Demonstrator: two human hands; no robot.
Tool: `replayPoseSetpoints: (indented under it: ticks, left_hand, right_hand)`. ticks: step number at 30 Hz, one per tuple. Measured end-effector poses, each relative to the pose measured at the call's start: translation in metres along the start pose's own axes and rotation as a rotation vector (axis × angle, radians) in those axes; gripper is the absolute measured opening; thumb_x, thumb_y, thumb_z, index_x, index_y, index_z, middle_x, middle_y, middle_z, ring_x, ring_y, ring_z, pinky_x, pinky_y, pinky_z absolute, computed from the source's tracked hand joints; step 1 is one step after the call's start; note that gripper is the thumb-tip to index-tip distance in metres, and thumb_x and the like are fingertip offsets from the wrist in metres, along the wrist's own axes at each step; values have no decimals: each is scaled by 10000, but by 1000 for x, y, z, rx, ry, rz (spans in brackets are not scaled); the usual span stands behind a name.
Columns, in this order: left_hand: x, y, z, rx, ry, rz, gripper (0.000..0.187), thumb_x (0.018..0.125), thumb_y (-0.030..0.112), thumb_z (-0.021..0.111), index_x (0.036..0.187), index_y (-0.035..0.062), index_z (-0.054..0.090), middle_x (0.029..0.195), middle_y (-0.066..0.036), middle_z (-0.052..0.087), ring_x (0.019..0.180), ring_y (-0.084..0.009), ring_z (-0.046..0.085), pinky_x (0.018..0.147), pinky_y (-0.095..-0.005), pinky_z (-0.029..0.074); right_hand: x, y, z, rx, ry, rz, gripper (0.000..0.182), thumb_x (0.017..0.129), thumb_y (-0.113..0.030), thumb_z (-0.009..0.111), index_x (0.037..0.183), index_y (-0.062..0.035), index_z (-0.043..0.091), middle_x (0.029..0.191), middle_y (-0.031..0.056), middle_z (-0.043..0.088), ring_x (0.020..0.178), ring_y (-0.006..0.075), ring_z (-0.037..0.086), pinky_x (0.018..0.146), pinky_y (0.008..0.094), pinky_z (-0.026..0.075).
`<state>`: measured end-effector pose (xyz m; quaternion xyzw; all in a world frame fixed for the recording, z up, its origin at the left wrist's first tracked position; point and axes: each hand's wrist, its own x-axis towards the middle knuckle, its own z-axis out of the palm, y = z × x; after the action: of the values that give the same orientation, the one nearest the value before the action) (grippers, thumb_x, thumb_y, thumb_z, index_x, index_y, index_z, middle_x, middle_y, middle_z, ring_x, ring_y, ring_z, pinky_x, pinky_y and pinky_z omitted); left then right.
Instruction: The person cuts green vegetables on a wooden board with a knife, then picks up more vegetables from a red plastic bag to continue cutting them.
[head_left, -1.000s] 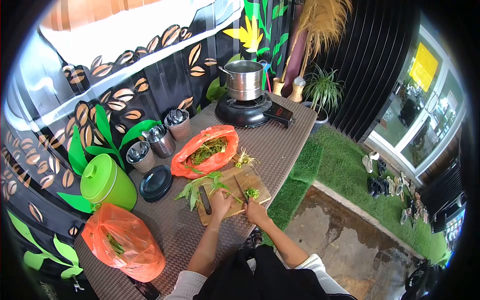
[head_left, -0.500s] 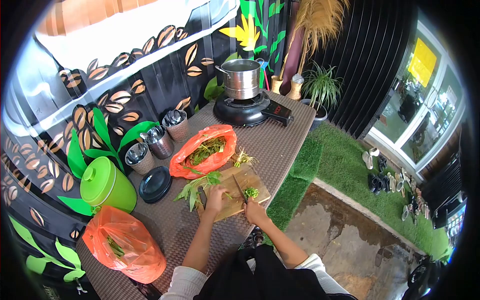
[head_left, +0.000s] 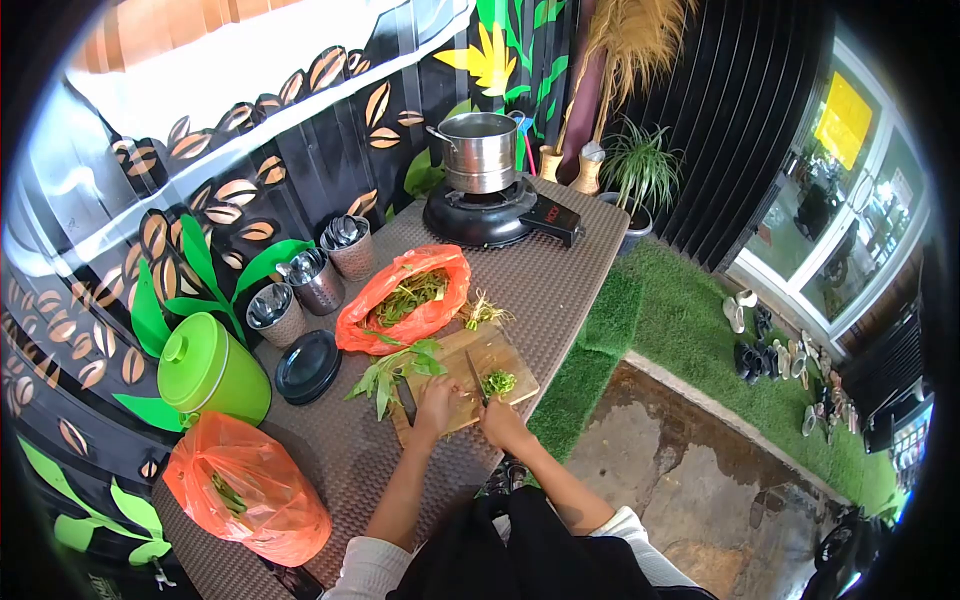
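My right hand [head_left: 505,424] is closed round the handle of a knife [head_left: 474,374], whose blade points away from me over the wooden cutting board [head_left: 492,347]. To the left of the blade, my left hand [head_left: 436,402] is closed over the stems of leafy greens [head_left: 388,376]. Their leaves spread past the board's left edge onto the table. A small heap of chopped greens [head_left: 498,382] lies just right of the knife. Behind the board, a bunch of rooty stem ends [head_left: 483,312] rests beside an open orange plastic bag [head_left: 440,318] holding more greens.
A steel pot [head_left: 480,155] stands on a black portable stove [head_left: 476,226] at the table's far end. Cups of cutlery [head_left: 347,250], dark plates [head_left: 308,367], a green lidded bucket [head_left: 215,370] and a second orange bag [head_left: 248,490] line the left side.
My right hand and the knife have shifted slightly left, closer to my left hand. The chopped heap shows more fully beside the blade.
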<state>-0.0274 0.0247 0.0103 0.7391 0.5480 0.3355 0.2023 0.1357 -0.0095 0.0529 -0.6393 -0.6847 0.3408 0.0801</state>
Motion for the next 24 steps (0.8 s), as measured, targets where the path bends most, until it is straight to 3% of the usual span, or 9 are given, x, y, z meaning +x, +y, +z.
replayPoseSetpoints:
  ticks: [5,7,10,16,19,24]
  left_hand:
    - [-11,1,3,-50,121,87,120,718,47,658,833,26,630,878,-136,590,866,-316,540,771,-402,432]
    - [-13,5,5,-194,160,-23,118,705,23,669,815,6,631,842,-137,593,810,-297,564,721,-382,452]
    - [-15,6,10,-190,207,-14,88,713,18,673,788,-5,634,794,-128,597,766,-273,571,680,-356,470]
    - [-19,15,11,-238,209,-111,68,722,15,667,771,-18,633,769,-116,603,746,-269,564,676,-349,474]
    - [-21,11,14,-224,229,-106,73,730,30,662,782,-16,641,777,-122,601,761,-281,560,697,-356,464]
    - [-27,6,18,-97,271,4,86,767,39,651,844,2,664,808,-128,604,785,-271,553,709,-345,444]
  right_hand:
    - [-5,-1,23,-26,106,24,389,929,-288,409,1055,80,418,867,319,605,858,463,602,765,515,480]
    - [-2,2,22,-38,132,24,393,930,-286,406,1036,92,419,834,324,601,827,478,596,745,526,475]
    - [10,12,12,0,104,-37,387,927,-285,412,1029,88,417,827,322,601,836,481,593,756,531,471]
    - [1,4,20,18,97,-57,371,923,-288,426,1036,66,414,823,320,603,848,472,597,756,530,475]
    - [-3,-9,31,-47,98,108,365,927,-318,417,1053,25,402,893,294,618,873,433,619,768,519,488]
    - [13,4,16,-22,74,7,374,928,-295,423,1066,52,410,861,313,610,833,452,614,738,521,490]
